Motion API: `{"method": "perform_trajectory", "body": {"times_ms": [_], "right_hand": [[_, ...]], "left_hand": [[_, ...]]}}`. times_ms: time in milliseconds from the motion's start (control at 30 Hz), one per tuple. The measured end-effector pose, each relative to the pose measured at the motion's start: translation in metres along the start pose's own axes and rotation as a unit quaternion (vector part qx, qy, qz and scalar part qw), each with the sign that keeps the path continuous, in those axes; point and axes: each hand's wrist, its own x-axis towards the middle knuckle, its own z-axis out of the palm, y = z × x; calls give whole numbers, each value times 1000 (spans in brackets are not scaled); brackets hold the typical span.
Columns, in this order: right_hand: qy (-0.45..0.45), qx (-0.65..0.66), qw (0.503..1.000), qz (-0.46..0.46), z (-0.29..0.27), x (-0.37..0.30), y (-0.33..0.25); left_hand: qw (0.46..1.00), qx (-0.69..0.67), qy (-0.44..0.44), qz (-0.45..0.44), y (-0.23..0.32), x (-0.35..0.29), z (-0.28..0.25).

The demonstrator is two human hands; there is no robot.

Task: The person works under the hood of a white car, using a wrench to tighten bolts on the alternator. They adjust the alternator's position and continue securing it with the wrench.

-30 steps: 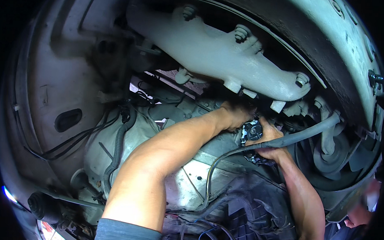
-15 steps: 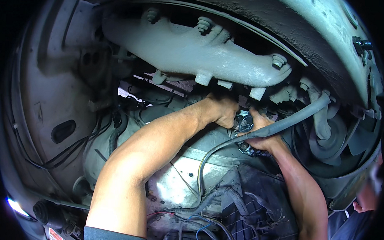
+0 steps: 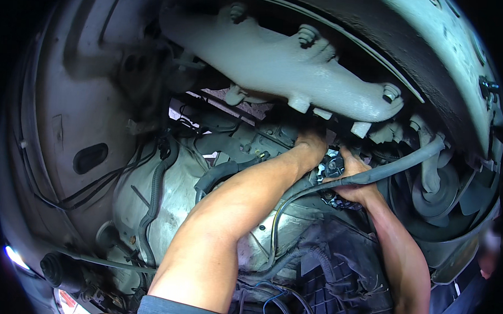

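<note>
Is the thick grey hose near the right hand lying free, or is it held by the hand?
Held. The right hand is closed around the grey hose, which runs from the fist up to the right. The left hand reaches to the small dark part beside it.

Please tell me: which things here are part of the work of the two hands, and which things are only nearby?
In the work:
- left hand
- right hand
- small dark metal part between them
- grey hose across the right hand

Only nearby:
- pale cast manifold above
- ribbed black tube at left
- pulley at right
</note>
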Motion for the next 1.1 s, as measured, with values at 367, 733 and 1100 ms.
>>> {"method": "perform_trajectory", "body": {"times_ms": [367,733,1100], "right_hand": [[-21,16,1000,5,-6,-7,-4],[-23,11,1000,-5,-7,-7,-5],[-3,-19,1000,22,-2,2,-16]], "left_hand": [[988,63,-27,135,-19,23,5],[986,32,-74,143,-15,16,-33],[989,-46,-1,138,-25,4,-34]]}}
